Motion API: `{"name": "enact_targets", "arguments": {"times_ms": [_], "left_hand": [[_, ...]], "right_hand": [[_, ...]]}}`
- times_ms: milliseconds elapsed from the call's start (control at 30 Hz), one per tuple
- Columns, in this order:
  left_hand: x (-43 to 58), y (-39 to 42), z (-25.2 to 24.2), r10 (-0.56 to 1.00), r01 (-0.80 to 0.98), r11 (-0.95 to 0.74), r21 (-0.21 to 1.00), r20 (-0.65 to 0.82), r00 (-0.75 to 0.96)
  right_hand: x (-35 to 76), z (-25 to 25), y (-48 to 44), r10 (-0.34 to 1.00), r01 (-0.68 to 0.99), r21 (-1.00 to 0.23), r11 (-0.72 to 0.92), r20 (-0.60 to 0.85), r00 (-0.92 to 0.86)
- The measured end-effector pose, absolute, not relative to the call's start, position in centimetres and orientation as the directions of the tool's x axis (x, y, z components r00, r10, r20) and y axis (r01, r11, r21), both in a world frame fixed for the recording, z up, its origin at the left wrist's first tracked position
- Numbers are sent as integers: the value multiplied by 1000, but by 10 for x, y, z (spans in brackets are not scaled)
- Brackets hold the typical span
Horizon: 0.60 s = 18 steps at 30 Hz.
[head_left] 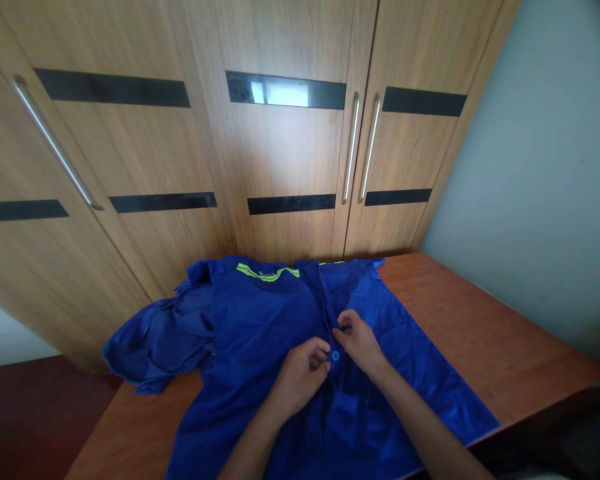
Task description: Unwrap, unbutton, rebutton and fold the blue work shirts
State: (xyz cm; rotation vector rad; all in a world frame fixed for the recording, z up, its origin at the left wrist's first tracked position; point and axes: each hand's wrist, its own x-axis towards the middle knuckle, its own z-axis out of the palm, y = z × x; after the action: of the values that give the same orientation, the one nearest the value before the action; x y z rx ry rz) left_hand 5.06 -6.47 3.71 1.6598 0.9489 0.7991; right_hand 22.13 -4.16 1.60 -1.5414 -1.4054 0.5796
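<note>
A bright blue jacket (260, 320) with a yellow-green stripe near its collar lies spread over a wooden table (480, 333). Both hands meet at its front opening in the middle. My left hand (300, 373) pinches the left edge of the opening beside a round blue snap button (335, 356). My right hand (357, 340) pinches the right edge just above that button. One sleeve lies bunched at the table's left edge.
A wooden wardrobe (280, 153) with black strips and long metal handles (351, 147) stands right behind the table. A pale wall (540, 187) runs along the right. Dark red floor (30, 413) shows at the lower left.
</note>
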Motion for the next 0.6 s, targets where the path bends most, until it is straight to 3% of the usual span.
{"name": "enact_targets", "arguments": {"times_ms": [200, 300, 500, 600], "left_hand": [[54, -65, 37, 917, 306, -195, 932, 62, 395], [58, -68, 36, 900, 377, -256, 890, 77, 429], [59, -68, 44, 860, 546, -432, 718, 146, 488], [57, -55, 63, 852, 621, -499, 604, 210, 480]], "right_hand": [[243, 24, -54, 935, 552, -812, 192, 323, 149], [252, 16, -59, 928, 682, -702, 206, 362, 91], [246, 20, -61, 913, 913, -363, 185, 406, -23], [238, 33, -51, 935, 921, -345, 181, 352, -52]]}}
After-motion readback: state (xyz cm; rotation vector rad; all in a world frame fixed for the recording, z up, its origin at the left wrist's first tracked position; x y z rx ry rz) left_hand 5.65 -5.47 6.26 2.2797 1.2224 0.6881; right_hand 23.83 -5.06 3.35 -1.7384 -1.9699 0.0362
